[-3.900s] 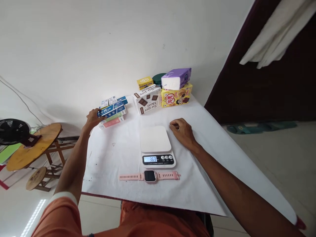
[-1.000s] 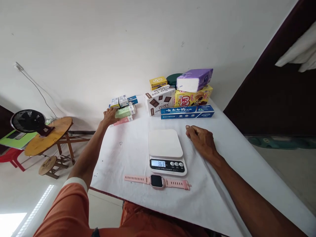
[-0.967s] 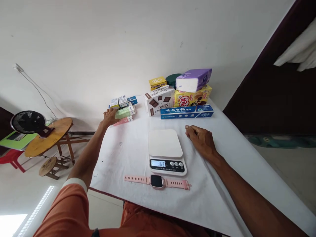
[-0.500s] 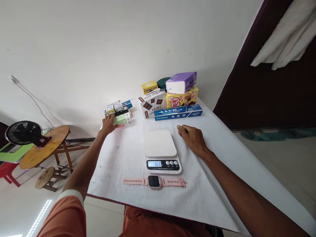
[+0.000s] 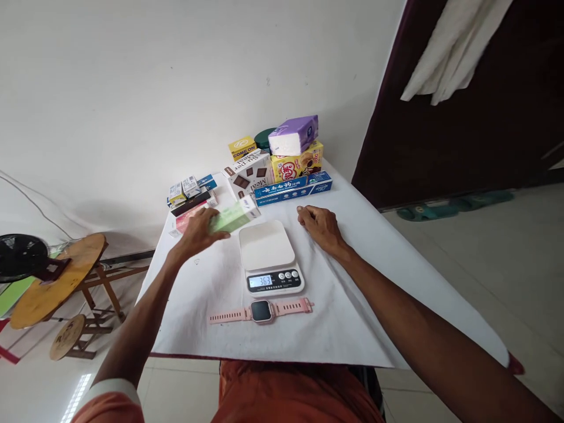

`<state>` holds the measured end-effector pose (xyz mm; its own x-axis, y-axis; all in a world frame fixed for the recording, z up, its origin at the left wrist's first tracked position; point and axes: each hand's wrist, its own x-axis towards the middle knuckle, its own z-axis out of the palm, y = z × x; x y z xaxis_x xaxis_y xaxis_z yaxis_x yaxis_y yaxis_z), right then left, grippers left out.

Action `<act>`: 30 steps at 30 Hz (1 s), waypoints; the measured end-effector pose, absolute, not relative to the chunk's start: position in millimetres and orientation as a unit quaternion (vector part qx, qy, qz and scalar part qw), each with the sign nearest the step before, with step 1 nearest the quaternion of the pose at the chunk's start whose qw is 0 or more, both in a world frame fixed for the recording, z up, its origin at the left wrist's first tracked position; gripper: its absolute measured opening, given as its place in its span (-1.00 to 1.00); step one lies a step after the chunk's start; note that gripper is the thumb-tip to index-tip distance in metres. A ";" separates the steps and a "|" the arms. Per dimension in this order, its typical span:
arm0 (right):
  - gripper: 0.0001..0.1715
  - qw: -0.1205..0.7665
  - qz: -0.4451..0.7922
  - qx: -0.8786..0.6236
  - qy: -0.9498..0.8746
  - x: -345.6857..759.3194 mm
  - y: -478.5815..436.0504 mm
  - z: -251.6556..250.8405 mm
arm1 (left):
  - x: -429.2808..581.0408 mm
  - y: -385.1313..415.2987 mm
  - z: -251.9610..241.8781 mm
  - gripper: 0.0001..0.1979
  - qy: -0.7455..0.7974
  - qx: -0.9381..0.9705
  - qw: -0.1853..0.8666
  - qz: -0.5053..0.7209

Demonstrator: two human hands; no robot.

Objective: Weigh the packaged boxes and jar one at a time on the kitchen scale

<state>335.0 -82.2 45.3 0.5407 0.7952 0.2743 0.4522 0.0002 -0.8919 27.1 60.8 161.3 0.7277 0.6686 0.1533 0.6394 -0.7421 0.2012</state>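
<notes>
My left hand [image 5: 200, 230] grips one end of a light green and white carton [image 5: 233, 216], raised over the table to the left of the scale. Below and behind it lie a pink box [image 5: 184, 218] and a black box [image 5: 194, 202]. The white kitchen scale [image 5: 267, 245] has a bare platform, and its display [image 5: 261, 281] reads 363, perhaps with a minus sign. In front of the scale a pink smartwatch [image 5: 261, 311] lies stretched out flat. My right hand [image 5: 321, 228] rests on the cloth right of the scale, fingers curled in, with nothing visible in them.
At the back stand a blue toothpaste box [image 5: 294, 189], a white chocolate-print box [image 5: 249, 176], a yellow snack box [image 5: 286, 167] and a purple tissue pack [image 5: 294, 134]. Small medicine boxes [image 5: 183, 189] lie back left. A fan [image 5: 22, 257] sits on a wooden table [image 5: 83, 258] at left.
My left hand has picked the green carton out of the left group and brought it right, toward the scale. My right hand stays beside the scale. The camera view has shifted to the right.
</notes>
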 end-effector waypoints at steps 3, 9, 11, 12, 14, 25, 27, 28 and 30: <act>-0.39 0.561 0.176 -0.682 -0.435 336.0 -82.8 45.6 | 50.9 19.0 153.4 -0.45 0.291 0.949 0.095 0.072; -0.35 0.563 0.167 -0.681 -0.437 337.3 -80.4 46.8 | 69.1 -11.3 137.0 -0.45 0.267 0.959 0.086 0.035; -0.34 0.565 0.170 -0.680 -0.436 337.5 -79.9 47.1 | 66.3 -10.6 137.7 -0.38 0.264 0.960 0.082 0.047; -0.33 0.566 0.173 -0.679 -0.433 337.6 -79.7 47.1 | 64.0 -9.9 139.4 -0.33 0.259 0.960 0.083 0.059; -0.33 0.571 0.183 -0.677 -0.426 337.9 -79.5 47.0 | 59.1 -8.7 144.8 -0.27 0.249 0.960 0.094 0.090; -0.31 0.601 0.189 -0.662 -0.405 339.0 -79.8 45.1 | 63.5 -15.0 149.4 -0.42 0.267 0.960 0.082 -0.006; -0.31 0.618 0.198 -0.656 -0.385 341.3 -77.9 42.9 | 69.8 -6.2 150.6 -0.45 0.268 0.959 0.090 -0.005; -0.32 0.628 0.204 -0.651 -0.374 342.7 -76.7 41.5 | 75.6 0.7 152.7 -0.45 0.269 0.959 0.091 0.008; -0.32 0.652 0.211 -0.640 -0.348 345.1 -74.3 38.5 | 94.5 18.1 158.3 -0.43 0.271 0.958 0.083 0.041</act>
